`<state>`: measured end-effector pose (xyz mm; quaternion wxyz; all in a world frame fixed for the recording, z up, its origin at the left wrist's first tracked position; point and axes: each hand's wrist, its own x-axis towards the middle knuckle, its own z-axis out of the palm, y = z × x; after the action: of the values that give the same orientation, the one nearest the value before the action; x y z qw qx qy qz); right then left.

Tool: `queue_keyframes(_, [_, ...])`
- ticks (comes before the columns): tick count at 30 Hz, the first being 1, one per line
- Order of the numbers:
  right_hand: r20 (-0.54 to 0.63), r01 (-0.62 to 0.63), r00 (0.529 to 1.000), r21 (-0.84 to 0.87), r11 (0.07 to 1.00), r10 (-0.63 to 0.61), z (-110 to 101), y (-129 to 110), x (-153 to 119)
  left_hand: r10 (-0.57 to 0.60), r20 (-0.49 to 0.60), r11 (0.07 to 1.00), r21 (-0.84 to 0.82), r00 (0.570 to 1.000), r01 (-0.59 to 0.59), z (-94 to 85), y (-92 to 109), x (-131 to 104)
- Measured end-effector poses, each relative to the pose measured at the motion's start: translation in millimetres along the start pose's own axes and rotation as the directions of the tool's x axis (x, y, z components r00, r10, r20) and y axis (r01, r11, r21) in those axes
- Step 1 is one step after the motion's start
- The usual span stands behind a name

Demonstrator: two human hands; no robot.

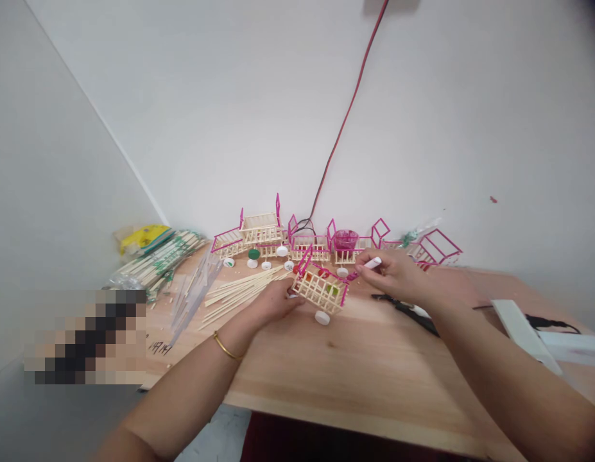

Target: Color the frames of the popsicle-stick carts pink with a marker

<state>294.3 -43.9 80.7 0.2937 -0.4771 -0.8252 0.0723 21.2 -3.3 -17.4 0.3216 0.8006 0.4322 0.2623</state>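
Note:
My left hand [278, 300] grips a small cart of wooden sticks [317, 292] by its left side, tilted above the tabletop. The cart has pink-coloured end rails and a white round wheel [322, 317] showing below; red, orange and green round pieces show through its slats. Close to the cart's right end, my right hand [391, 273] pinches a white pen-like marker [373, 263], with pink at the end toward the cart. Its exact tip is too small to make out.
Several similar stick carts [261, 230] line the wall, with a pink-stained cup [346, 240] among them. Loose sticks [244, 292] and bagged sticks [167, 256] lie left. Black-handled pliers-like tool [413, 314] and white strips [526, 333] lie right. A red-black cable [345, 109] hangs down the wall.

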Motion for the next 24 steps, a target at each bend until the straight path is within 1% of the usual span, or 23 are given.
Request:
queue_keyframes(6, [0.009, -0.049, 0.999, 0.02, 0.999, 0.049, -6.6, 7.9, -14.9, -0.018, 0.0, 1.0, -0.011, 1.0, 0.018, -0.1, 0.8, -0.3])
queue_keyframes(10, [-0.006, -0.099, 0.995, 0.04, 0.994, 0.099, -8.4, 6.5, -19.7, -0.023, 0.01, 1.0, 0.003, 1.0, 0.023, -1.4, 2.5, -1.2])
queue_keyframes(14, [-0.035, -0.053, 0.998, 0.046, 0.998, 0.055, -5.4, -0.6, -17.5, -0.013, 0.002, 1.0, 0.001, 1.0, 0.013, -2.2, 4.2, -1.9])
queue_keyframes(17, [-0.043, -0.048, 0.998, 0.034, 0.998, 0.049, -3.6, -1.0, -18.4, -0.038, 0.004, 0.999, 0.006, 0.999, 0.038, -2.3, 4.2, -1.9])
queue_keyframes(20, [-0.061, -0.097, 0.993, 0.035, 0.995, 0.099, -3.8, 4.5, -24.3, -0.053, 0.008, 0.998, 0.022, 0.999, 0.053, -2.1, 3.2, -1.6])
queue_keyframes(24, [-0.103, -0.157, 0.982, 0.039, 0.987, 0.16, -3.5, 11.0, -31.4, -0.041, 0.001, 0.999, 0.021, 0.999, 0.041, -1.4, 2.3, -1.1])
